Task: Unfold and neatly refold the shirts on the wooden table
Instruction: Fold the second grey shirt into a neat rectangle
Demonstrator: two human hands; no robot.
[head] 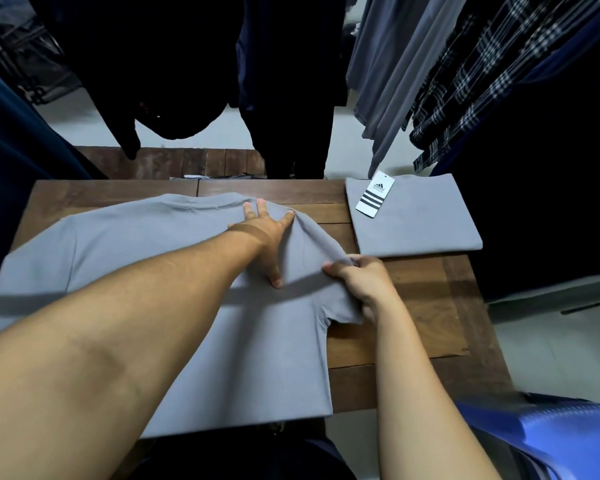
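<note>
A grey T-shirt (146, 258) lies spread out, collar away from me, across the wooden table (426, 327). My left hand (264, 233) reaches across it and presses flat on the right shoulder, fingers straight and spread. My right hand (361, 282) grips the shirt's right sleeve, lifting the cloth into a ridge toward the collar. A second grey shirt (420, 220) lies neatly folded at the table's far right corner, with a white striped hang tag (374, 194) on it.
Dark garments (194, 64) hang just beyond the table's far edge. Grey and plaid shirts (465, 81) hang at the upper right. A blue plastic chair (548, 434) stands at the lower right. Bare wood shows to the right of the spread shirt.
</note>
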